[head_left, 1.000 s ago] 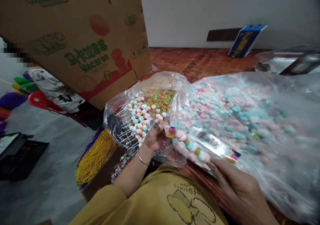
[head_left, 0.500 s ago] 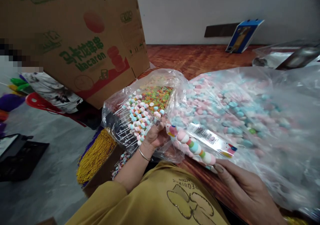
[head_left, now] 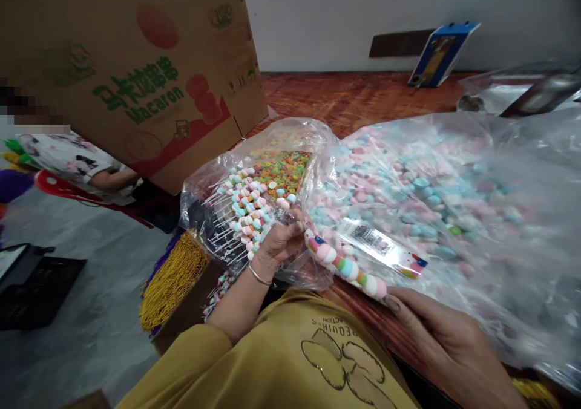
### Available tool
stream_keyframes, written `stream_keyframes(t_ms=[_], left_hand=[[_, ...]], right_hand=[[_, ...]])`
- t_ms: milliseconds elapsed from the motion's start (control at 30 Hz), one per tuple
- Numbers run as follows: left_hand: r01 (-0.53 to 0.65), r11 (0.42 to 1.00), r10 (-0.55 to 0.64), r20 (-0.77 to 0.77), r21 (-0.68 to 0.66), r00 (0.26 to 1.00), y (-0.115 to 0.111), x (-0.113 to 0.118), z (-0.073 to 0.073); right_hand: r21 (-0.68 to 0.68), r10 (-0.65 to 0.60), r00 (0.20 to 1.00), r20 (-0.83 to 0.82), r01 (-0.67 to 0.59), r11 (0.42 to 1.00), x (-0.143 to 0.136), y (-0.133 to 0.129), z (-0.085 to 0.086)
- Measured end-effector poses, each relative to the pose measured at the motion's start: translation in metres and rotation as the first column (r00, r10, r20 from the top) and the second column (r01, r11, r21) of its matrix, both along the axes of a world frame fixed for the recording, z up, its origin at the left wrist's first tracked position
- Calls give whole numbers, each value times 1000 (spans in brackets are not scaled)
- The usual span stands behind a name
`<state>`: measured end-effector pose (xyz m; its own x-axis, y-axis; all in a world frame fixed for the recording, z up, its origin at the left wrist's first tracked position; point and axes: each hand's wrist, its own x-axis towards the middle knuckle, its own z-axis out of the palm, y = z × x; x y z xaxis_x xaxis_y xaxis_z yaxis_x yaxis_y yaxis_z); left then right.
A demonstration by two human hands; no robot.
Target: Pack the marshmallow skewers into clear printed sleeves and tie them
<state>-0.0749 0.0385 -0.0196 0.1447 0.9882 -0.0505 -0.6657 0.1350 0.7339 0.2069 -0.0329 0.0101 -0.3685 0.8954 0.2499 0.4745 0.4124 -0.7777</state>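
My right hand [head_left: 445, 336] pinches the near end of a marshmallow skewer [head_left: 349, 268], strung with pink, white and blue marshmallows and orange and green rings. At the skewer's far end, my left hand [head_left: 284, 239] is closed on a small printed plastic wrapper [head_left: 313, 239]; how much of the skewer lies inside it I cannot tell. A second clear wrapper [head_left: 384, 248] with a printed end lies flat just beyond the skewer. Left of my left hand is a pile of finished marshmallow skewers [head_left: 247, 206], their white sticks pointing left.
Fruit-coloured rings [head_left: 284, 173] fill a clear bag behind the pile. A large bag of loose marshmallows [head_left: 422, 185] covers the right side. A cardboard box [head_left: 204, 149] stands at the left, with a person's arm [head_left: 113, 179] beyond it. Gold bead strings [head_left: 175, 282] hang below.
The skewer and my right hand have shifted slightly left, toward the wrapper in my left hand. The whole view has moved a little, and the other person's arm now shows beside the box.
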Motion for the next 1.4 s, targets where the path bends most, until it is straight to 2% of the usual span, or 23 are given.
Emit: stream_keyframes(t_ms=[133, 233, 333, 433, 500, 567, 700, 767, 833, 900, 1033, 1167, 1400], left_hand=[[0, 1000, 0, -32, -23, 999, 1, 2, -2], [46, 999, -46, 1, 1, 999, 1, 5, -3], [103, 995, -103, 31, 9, 994, 2, 7, -4], [150, 988, -151, 53, 22, 987, 3, 10, -6], [174, 984, -177, 70, 45, 982, 4, 12, -7], [194, 978, -200, 86, 73, 976, 5, 14, -8], [240, 964, -253, 118, 113, 960, 8, 17, -6], [247, 965, -257, 114, 91, 960, 9, 19, -5], [237, 971, -238, 89, 29, 967, 10, 21, -4], [209, 977, -206, 61, -46, 977, 11, 23, -4], [131, 980, -127, 37, -151, 991, 14, 24, -7], [90, 972, -80, 54, -217, 995, 15, 22, -11], [118, 972, -98, 104, -203, 990, 16, 22, -13]], right_hand=[[-128, -9, 1000, -26, 5, 992, 0, -1, -1], [-320, 17, 998, -67, -38, 947, 2, -1, -5], [-558, 7, 981, -194, -116, 822, 4, -3, -15], [-742, -80, 922, -378, -250, 622, 4, -7, -30], [-791, -117, 880, -460, -346, 505, 3, -9, -37], [-797, -143, 842, -520, -418, 436, -1, -11, -39], [-777, -261, 741, -619, -531, 338, -11, -13, -36], [-776, -310, 712, -630, -557, 298, -15, -15, -35], [-778, -340, 700, -629, -559, 288, -18, -17, -37], [-774, -358, 686, -633, -553, 309, -20, -19, -41], [-756, -358, 670, -651, -523, 395, -17, -20, -47], [-730, -366, 641, -675, -507, 458, -10, -20, -42], [-761, -369, 680, -634, -464, 453, -6, -18, -38]])
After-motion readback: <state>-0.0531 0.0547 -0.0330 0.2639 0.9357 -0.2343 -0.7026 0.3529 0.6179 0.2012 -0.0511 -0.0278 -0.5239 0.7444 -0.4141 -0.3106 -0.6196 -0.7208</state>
